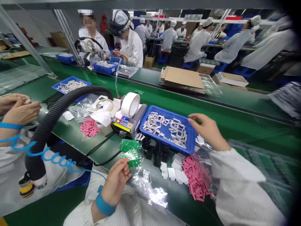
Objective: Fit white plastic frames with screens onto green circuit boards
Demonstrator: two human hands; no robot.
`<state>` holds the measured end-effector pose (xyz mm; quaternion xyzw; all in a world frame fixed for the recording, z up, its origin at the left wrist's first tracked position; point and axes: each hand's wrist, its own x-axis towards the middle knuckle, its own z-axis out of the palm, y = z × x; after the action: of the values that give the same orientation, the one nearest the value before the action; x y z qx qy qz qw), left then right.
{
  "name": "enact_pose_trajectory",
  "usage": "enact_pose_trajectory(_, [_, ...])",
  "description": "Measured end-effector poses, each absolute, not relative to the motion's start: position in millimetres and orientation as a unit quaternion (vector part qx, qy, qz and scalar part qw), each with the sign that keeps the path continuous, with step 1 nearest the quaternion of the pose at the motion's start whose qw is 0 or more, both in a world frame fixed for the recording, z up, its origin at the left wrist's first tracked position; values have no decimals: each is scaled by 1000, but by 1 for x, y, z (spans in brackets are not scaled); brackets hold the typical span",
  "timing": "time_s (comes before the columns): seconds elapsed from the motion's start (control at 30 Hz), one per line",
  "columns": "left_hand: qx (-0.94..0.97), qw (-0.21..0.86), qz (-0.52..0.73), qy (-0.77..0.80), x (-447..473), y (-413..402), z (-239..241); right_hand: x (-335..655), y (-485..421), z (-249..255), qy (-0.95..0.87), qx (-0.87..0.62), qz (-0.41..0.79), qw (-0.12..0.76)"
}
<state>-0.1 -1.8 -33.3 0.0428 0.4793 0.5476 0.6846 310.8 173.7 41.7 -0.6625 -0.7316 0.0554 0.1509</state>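
Note:
My left hand (118, 175), with a blue strap around the wrist, has its fingers curled at the near edge of a green circuit board (134, 156) and pinches it. More green boards (129, 144) lie just behind. At the right rim of a blue tray (193, 147), my right hand (207, 128) has its fingers stretched out; whether they touch the rim I cannot tell. Many small white plastic frames (178, 129) are scattered in that tray. Black parts (158, 153), white pads (174, 174) and pink strips (196, 179) lie in front of it.
A tape dispenser (125, 124) bearing a white tape roll (131, 105) stands left of the tray. A black hose (63, 105) arches over the bench beside a pink pile (90, 127). A co-worker's hands (22, 110) are at far left. Cardboard (182, 78) lies beyond the green belt.

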Motion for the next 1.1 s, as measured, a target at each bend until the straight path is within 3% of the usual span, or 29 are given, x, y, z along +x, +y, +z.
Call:
enact_pose_trajectory(0.17, [43,710,535,457,15,1,-30,199,114,33,-866,-476,141,52])
enact_pose_trajectory(0.33, [40,710,545,445,10,0,-23,132,115,4,-849,-515,106,-56])
enact_pose_trajectory(0.5, [22,692,561,453,-6,-5,-29,112,125,-3,-831,-541,82,-101])
enact_pose_trajectory(0.83, [113,709,532,449,-20,-3,-28,135,98,18,-850,-523,59,-26])
enact_pose_trajectory(1.1, [186,721,479,465,-9,11,-36,146,81,1,-840,-539,54,25])
